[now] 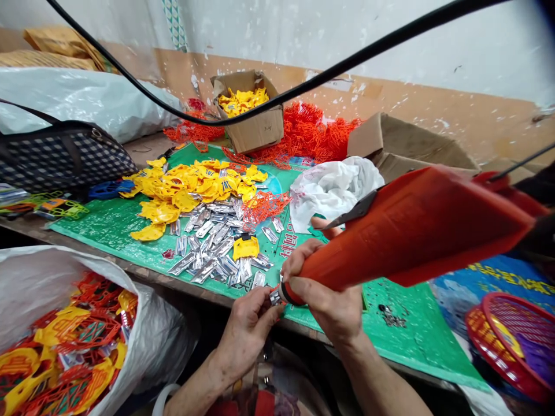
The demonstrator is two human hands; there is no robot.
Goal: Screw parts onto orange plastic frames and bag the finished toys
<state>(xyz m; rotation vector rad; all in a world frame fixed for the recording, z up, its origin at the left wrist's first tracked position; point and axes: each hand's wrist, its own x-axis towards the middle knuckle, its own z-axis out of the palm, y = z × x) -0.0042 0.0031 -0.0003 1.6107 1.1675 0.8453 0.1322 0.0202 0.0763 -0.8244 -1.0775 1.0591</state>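
Observation:
My right hand (323, 289) is closed round the narrow end of a big orange tool (416, 228), which rises up and to the right. My left hand (249, 323) pinches a small silver metal piece (274, 297) against the tool's tip, at the near edge of the green mat (113, 222). Just beyond my hands lies a heap of silver metal pieces (217, 248) with one yellow plastic part (245, 247) on it. A larger pile of yellow plastic parts (191, 188) lies farther back.
A white sack (39, 283) of orange and yellow scrap sits at lower left. A cardboard box (254, 130) of yellow parts, orange plastic frames (312, 133), a crumpled white bag (332, 188) and a checked bag (56, 156) lie behind. A red basket (515, 341) stands at right.

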